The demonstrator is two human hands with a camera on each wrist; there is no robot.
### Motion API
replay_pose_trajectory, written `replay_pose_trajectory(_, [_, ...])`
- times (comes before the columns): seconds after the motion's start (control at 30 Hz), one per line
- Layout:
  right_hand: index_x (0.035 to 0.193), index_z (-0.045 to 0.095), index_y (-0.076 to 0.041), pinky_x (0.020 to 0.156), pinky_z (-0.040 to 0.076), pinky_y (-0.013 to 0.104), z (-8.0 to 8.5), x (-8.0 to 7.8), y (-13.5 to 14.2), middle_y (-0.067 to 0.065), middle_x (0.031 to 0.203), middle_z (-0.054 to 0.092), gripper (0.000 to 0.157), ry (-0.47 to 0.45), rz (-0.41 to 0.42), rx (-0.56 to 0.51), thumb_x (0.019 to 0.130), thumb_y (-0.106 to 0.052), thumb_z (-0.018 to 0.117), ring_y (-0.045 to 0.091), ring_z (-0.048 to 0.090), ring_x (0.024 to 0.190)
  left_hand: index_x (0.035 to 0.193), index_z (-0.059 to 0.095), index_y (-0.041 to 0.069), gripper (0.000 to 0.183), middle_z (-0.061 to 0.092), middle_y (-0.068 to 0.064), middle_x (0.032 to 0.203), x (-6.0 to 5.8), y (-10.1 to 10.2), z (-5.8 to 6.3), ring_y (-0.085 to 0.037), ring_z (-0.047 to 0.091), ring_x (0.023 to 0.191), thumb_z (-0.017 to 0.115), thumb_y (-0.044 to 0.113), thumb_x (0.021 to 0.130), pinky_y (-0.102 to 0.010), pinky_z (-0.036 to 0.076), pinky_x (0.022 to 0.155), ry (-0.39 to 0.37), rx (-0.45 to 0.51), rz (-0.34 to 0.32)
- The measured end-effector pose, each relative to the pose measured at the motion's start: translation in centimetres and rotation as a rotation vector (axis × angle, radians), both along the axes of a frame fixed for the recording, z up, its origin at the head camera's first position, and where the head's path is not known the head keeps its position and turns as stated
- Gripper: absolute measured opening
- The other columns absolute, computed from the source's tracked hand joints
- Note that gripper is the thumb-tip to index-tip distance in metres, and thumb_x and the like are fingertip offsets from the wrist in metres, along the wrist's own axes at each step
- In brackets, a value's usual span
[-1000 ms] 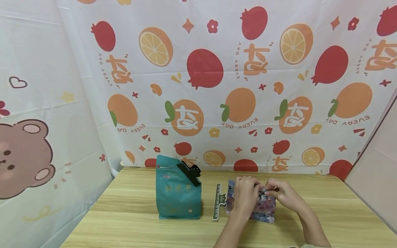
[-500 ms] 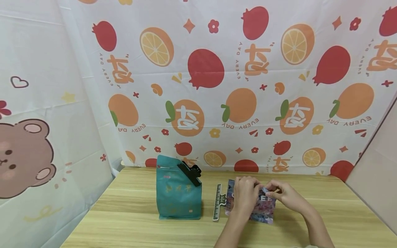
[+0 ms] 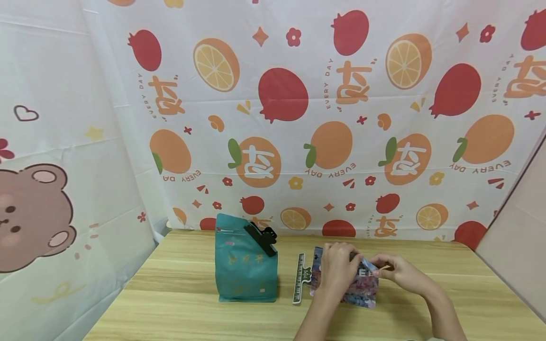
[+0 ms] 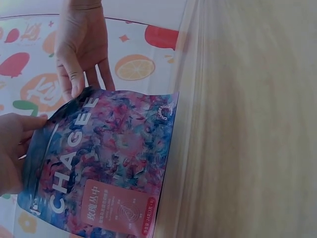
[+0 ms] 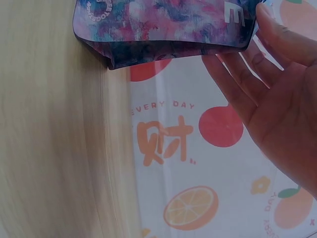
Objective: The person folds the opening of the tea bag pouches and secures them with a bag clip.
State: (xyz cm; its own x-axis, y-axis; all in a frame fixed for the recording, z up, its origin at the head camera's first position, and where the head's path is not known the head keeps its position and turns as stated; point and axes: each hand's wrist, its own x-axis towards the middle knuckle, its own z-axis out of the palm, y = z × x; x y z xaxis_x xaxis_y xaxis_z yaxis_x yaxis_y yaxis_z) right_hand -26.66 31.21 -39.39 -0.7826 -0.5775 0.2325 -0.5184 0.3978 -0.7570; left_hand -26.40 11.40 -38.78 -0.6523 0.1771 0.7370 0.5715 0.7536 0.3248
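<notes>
The purple, pink and blue tea pouch (image 3: 362,290) marked CHAGEE stands on the table at the right. My left hand (image 3: 339,270) grips its top edge near the left, thumb and fingers on opposite sides; this hand (image 4: 12,151) is partly cut off in the left wrist view. With thumb and fingertips my right hand (image 3: 404,272) pinches the pouch's upper right corner. In the right wrist view, the right hand (image 5: 277,99) has its thumb on the pouch (image 5: 163,22) and its other fingers behind it. The inside of the pouch is hidden.
To the left stands a teal pouch (image 3: 245,274) with a black clip (image 3: 261,240) across its slanted top corner. A flat clip patterned like piano keys (image 3: 300,278) lies between the two pouches on the wooden table (image 3: 179,303). A fruit-print cloth (image 3: 294,156) hangs behind.
My right hand has shifted slightly right and drawn the pouch's top right edge outward. The left hand stays on the top edge. The teal pouch and both clips have not moved.
</notes>
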Motion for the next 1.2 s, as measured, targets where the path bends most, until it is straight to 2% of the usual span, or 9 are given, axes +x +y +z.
replay_pose_trajectory(0.17, [0.106,0.061,-0.001,0.07,0.049,0.029,-0.1,0.0,-0.1,0.008,0.098,0.061,0.02,-0.009,-0.059,0.027,0.092,-0.015,0.057,0.013,0.057,0.087,0.074,0.072,0.024,0.012,0.064,0.015,0.071,0.1,-0.1,-0.1,-0.001,0.053,0.064,0.072,0.036,0.078,-0.019,0.035,0.067,0.043,-0.108,0.032])
replay_pose_trajectory(0.37, [0.102,0.062,-0.003,0.071,0.049,0.03,-0.1,-0.1,-0.4,0.006,0.096,0.061,0.019,0.001,-0.117,0.049,0.09,-0.018,0.059,0.013,0.057,0.087,0.074,0.071,0.028,0.02,0.062,0.016,0.068,0.1,0.1,-0.4,-0.004,0.048,0.061,0.075,0.048,0.07,-0.021,0.032,0.063,0.101,-0.228,0.097])
replay_pose_trajectory(0.53, [0.095,0.063,-0.004,0.067,0.05,0.029,-0.4,-0.2,-0.7,0.003,0.087,0.061,0.013,0.033,-0.148,0.034,0.088,-0.015,0.062,0.012,0.057,0.08,0.073,0.07,0.028,0.019,0.061,0.016,0.068,0.0,0.3,-0.8,-0.004,0.046,0.062,0.078,0.044,0.067,-0.022,0.032,0.065,0.131,-0.216,0.114])
replay_pose_trajectory(0.7, [0.087,0.063,-0.006,0.062,0.05,0.031,-0.6,-0.3,-1.1,0.003,0.078,0.058,0.002,0.054,-0.183,0.021,0.085,-0.005,0.064,0.011,0.054,0.072,0.073,0.07,0.027,0.02,0.062,0.016,0.069,0.0,0.5,-0.9,-0.004,0.047,0.063,0.08,0.044,0.065,-0.022,0.033,0.066,0.127,-0.193,0.117])
replay_pose_trajectory(0.83, [0.082,0.062,-0.008,0.057,0.049,0.029,-0.7,-0.3,-1.2,0.002,0.073,0.057,0.008,0.071,-0.205,0.027,0.083,0.0,0.064,0.009,0.053,0.067,0.071,0.07,0.027,0.021,0.061,0.016,0.068,0.1,0.5,-0.9,-0.003,0.047,0.062,0.081,0.043,0.063,-0.022,0.034,0.066,0.129,-0.173,0.113])
replay_pose_trajectory(1.0, [0.077,0.062,-0.011,0.054,0.047,0.027,-0.6,-0.2,-1.4,-0.001,0.069,0.058,0.011,0.106,-0.217,0.031,0.081,-0.001,0.066,0.007,0.052,0.064,0.068,0.071,0.027,0.019,0.061,0.016,0.066,0.2,0.5,-0.8,-0.003,0.045,0.06,0.082,0.04,0.061,-0.021,0.033,0.065,0.149,-0.138,0.105])
replay_pose_trajectory(1.2, [0.078,0.063,-0.011,0.054,0.046,0.026,-0.2,0.0,-1.5,-0.003,0.07,0.058,0.008,0.113,-0.199,0.03,0.079,-0.004,0.068,0.008,0.052,0.065,0.067,0.071,0.026,0.017,0.062,0.016,0.067,0.3,0.6,-0.8,-0.003,0.047,0.061,0.082,0.038,0.062,-0.022,0.036,0.07,0.114,-0.117,0.107])
